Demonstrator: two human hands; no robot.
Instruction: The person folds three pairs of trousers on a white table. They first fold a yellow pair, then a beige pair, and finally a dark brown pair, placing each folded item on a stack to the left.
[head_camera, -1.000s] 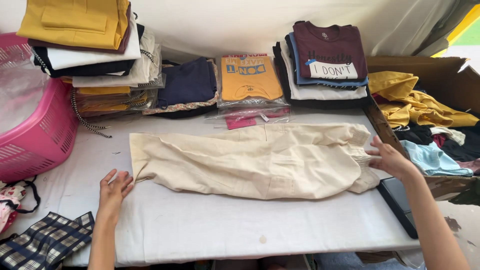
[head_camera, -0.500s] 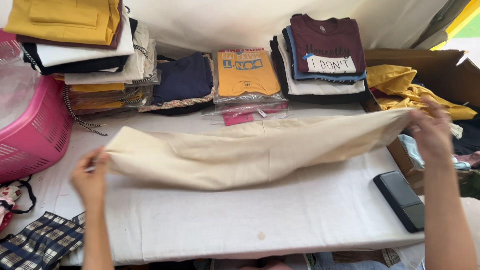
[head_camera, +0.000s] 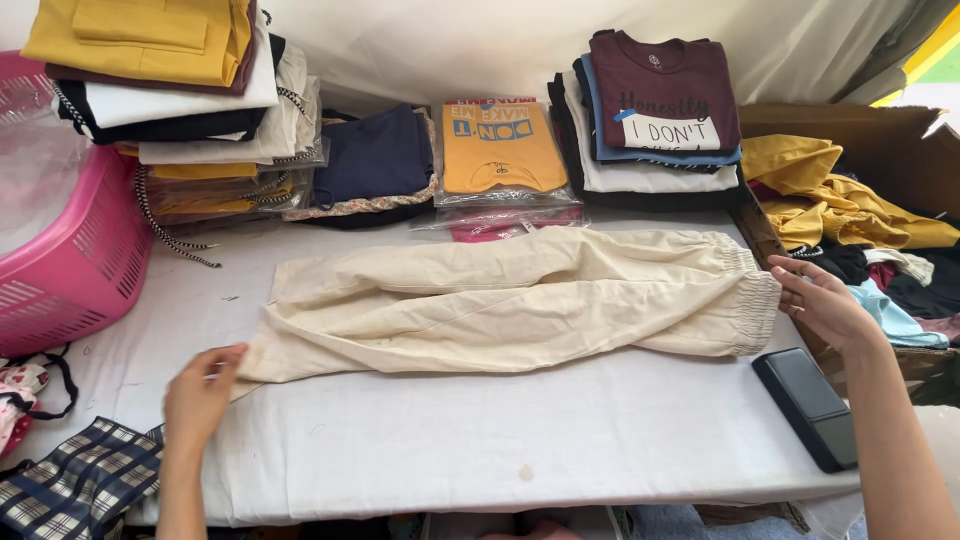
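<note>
A pair of cream trousers (head_camera: 510, 300) lies flat across the white-covered table (head_camera: 520, 440), its elastic waistband to the right and its leg cuffs to the left. My left hand (head_camera: 200, 395) rests at the near leg cuff, fingers touching the cloth. My right hand (head_camera: 825, 300) hovers just right of the waistband with its fingers spread, holding nothing.
A black phone (head_camera: 812, 405) lies at the table's right edge. A pink basket (head_camera: 75, 270) stands at the left, a checked bag (head_camera: 70, 480) below it. Stacks of folded clothes (head_camera: 655, 110) line the back. A cardboard box (head_camera: 870, 190) of loose garments sits at the right.
The trousers were lifted and stretched between both hands half a second ago; now they lie flat on the table again, and my right hand has let go of the waistband.
</note>
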